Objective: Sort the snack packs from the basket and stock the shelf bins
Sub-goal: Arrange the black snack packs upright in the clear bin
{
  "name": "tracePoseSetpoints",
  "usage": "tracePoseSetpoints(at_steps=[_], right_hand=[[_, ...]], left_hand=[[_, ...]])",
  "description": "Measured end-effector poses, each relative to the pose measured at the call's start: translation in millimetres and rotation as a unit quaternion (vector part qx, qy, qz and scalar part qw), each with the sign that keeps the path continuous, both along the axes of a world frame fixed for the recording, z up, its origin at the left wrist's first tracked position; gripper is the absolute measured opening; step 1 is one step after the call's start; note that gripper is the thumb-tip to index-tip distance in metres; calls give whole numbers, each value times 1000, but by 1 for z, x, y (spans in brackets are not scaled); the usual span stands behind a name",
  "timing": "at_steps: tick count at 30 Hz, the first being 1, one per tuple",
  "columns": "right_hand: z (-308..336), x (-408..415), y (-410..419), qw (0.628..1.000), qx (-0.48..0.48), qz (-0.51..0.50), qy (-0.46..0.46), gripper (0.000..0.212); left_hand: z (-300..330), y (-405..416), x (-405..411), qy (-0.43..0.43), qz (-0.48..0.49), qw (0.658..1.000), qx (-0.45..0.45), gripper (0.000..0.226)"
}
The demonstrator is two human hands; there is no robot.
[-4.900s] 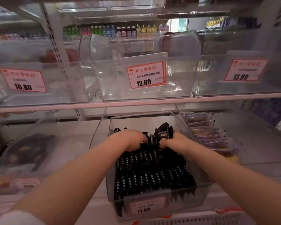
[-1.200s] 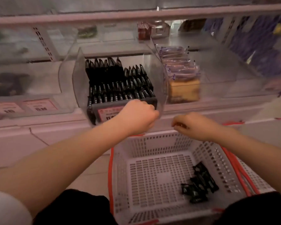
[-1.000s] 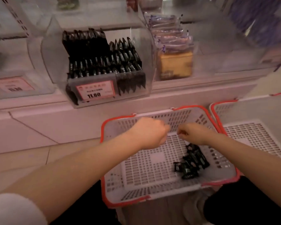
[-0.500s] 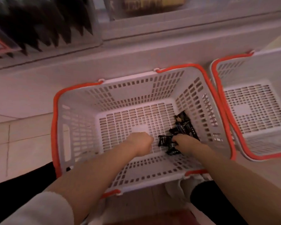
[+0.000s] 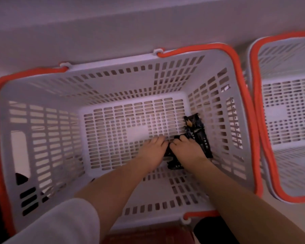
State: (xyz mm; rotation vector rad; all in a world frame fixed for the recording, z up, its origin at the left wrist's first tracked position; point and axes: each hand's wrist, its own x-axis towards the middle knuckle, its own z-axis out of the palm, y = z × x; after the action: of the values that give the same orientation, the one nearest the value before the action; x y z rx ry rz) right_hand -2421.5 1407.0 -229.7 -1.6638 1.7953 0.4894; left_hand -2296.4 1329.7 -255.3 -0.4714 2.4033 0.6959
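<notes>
A white slotted basket point(image 5: 113, 67) with orange handles stands on the floor right below me. A small heap of black snack packs point(image 5: 197, 127) lies on its bottom at the right side. Both my hands are down in the basket at this heap. My right hand point(image 5: 185, 148) lies on top of the packs with its fingers curled round them. My left hand point(image 5: 153, 150) is pressed against the heap's left side, fingers curled, and a dark pack shows between the two hands. The packs under the hands are hidden.
A second white basket point(image 5: 289, 110) with an orange handle stands close to the right. The pale base of the shelf unit point(image 5: 130, 23) runs across the top of the view. The shelf bins are out of view.
I have turned from the black-pack shelf bin down to the basket. Both hands have dropped into it and closed on the heap of black packs. The view has moved closer.
</notes>
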Motion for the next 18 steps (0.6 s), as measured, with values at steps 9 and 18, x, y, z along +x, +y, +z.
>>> tracePoseSetpoints(at_steps=[9, 18], right_hand=[[41, -39, 15, 875, -120, -435, -178, 21], [72, -9, 13, 765, -217, -553, -248, 9]], left_hand=[[-16, 14, -27, 3, 3, 996, -86, 49], [45, -26, 6, 24, 413, 887, 203, 37]])
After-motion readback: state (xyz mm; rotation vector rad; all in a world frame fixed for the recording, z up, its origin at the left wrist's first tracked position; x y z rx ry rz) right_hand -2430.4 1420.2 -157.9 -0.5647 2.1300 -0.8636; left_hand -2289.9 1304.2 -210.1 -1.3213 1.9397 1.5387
